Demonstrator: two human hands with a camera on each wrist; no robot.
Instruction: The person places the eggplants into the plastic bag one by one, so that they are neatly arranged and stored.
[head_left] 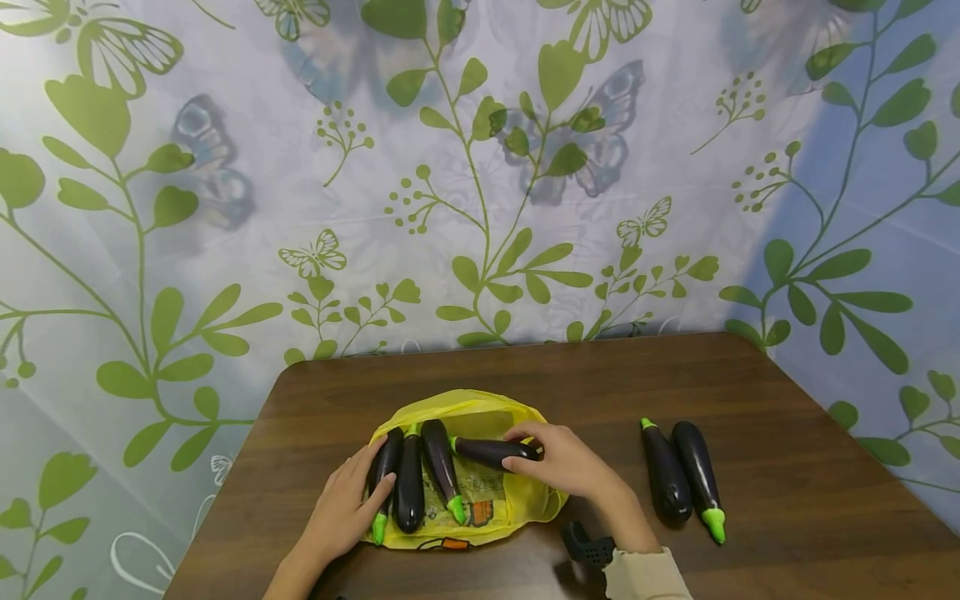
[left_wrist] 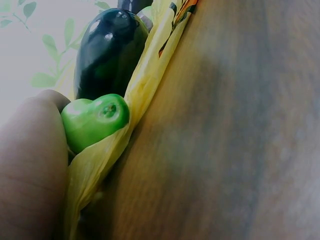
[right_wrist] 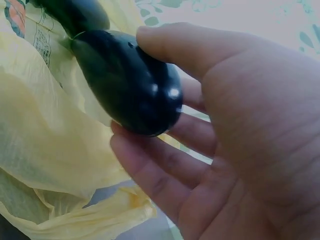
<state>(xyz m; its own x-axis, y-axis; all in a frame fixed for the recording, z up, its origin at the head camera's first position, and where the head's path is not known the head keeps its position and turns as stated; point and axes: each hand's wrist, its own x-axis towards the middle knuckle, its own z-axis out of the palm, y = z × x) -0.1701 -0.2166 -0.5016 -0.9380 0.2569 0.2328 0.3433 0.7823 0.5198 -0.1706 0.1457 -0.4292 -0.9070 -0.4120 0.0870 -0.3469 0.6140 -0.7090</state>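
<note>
Eggplants with green caps lie in a yellow plastic bag (head_left: pixel 525 500), spread on its side with its mouth open. My right hand (head_left: pixel 558 458) holds one eggplant (head_left: pixel 483 452) sideways over the bag's right part, thumb on one side and fingers on the other; the right wrist view shows its rounded dark end (right_wrist: pixel 130 85) in the grip. At the bag's left edge, my left hand (head_left: pixel 341 504) holds the leftmost eggplant (head_left: pixel 385 462), the thumb across it. Beside that lie two more eggplants, a middle one (head_left: pixel 408 487) and another (head_left: pixel 441 467). The left wrist view shows a green cap (left_wrist: pixel 95 120) against the hand.
Two eggplants lie outside the bag on the right of the brown wooden table (head_left: pixel 795 467): one (head_left: pixel 663 471) and its neighbour (head_left: pixel 697 467). A cloth with leaves and butterflies (head_left: pixel 480 208) hangs behind the table. A black device (head_left: pixel 588 546) is at my right wrist.
</note>
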